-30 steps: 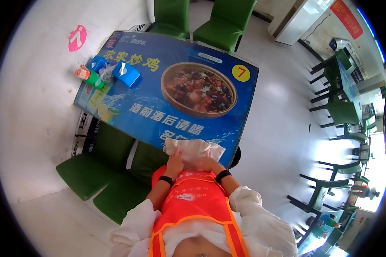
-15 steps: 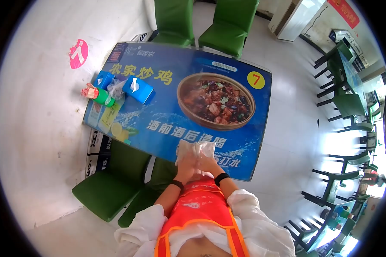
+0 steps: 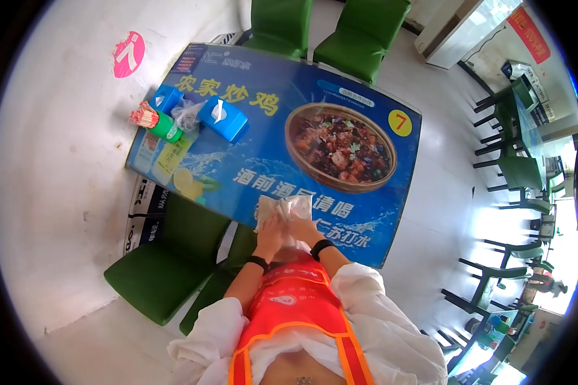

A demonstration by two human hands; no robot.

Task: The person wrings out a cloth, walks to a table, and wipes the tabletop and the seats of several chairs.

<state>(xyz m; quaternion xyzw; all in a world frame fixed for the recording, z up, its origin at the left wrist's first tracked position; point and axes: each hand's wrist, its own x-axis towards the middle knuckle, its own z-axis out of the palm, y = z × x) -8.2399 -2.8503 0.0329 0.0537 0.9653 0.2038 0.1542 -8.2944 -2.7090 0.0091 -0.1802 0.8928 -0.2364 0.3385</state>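
A whitish, crumpled cloth (image 3: 285, 206) is bunched at the near edge of the blue printed table (image 3: 237, 212). My left hand (image 3: 273, 236) is closed on its left part and my right hand (image 3: 305, 230) on its right part, the two side by side with the cloth sticking out beyond the fingers. Fingertips are partly hidden in the folds. Black bands circle both wrists. Below the hands is the red apron (image 3: 295, 298) with orange edging that I wear over white sleeves.
On the table's left side stand a blue tissue box (image 3: 225, 120), a second blue box (image 3: 166, 100), a clear plastic bag (image 3: 186, 117) and a green holder of sticks (image 3: 164, 125). Green chairs (image 3: 167, 263) stand near and far. More tables and chairs (image 3: 520, 167) line the right.
My hands and the cloth have shifted slightly left and away from me along the near edge. The table appears moved right in view as the camera turned.
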